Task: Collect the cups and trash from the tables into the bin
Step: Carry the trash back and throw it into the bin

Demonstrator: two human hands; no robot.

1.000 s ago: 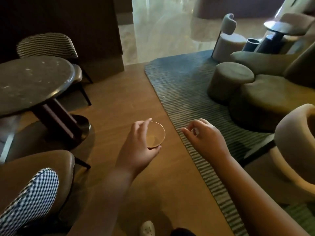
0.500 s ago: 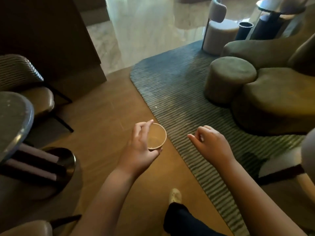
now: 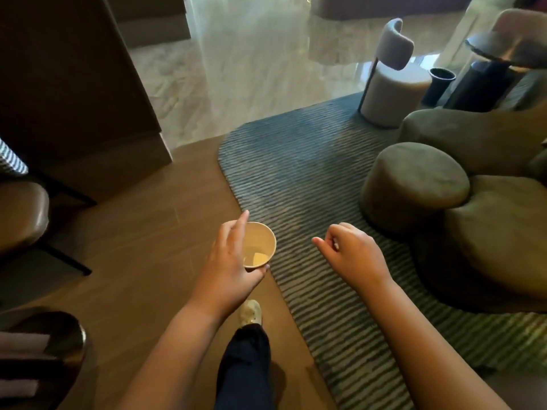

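Note:
My left hand (image 3: 229,263) holds a tan paper cup (image 3: 258,244) upright in front of me, over the wooden floor at the rug's edge. Fingers wrap its left side and the thumb presses below the rim. A little pale residue lies in the cup's bottom. To the right, my right hand (image 3: 350,251) hangs over the striped rug with its fingers loosely curled, holding nothing. A dark cylindrical bin (image 3: 438,85) stands far off at the upper right, beside a dark round table (image 3: 509,50).
A striped grey rug (image 3: 296,173) covers the floor ahead and right. Green rounded poufs and seats (image 3: 414,184) block the right side. A pale stool-chair (image 3: 390,81) stands near the bin. Brown chairs (image 3: 20,214) and a table base (image 3: 44,347) are on the left. My foot (image 3: 251,312) steps forward.
I have walked forward: the round table and chairs on the left slid out of view, the rug and poufs came nearer. Both hands keep their pose, the cup stays in my left hand.

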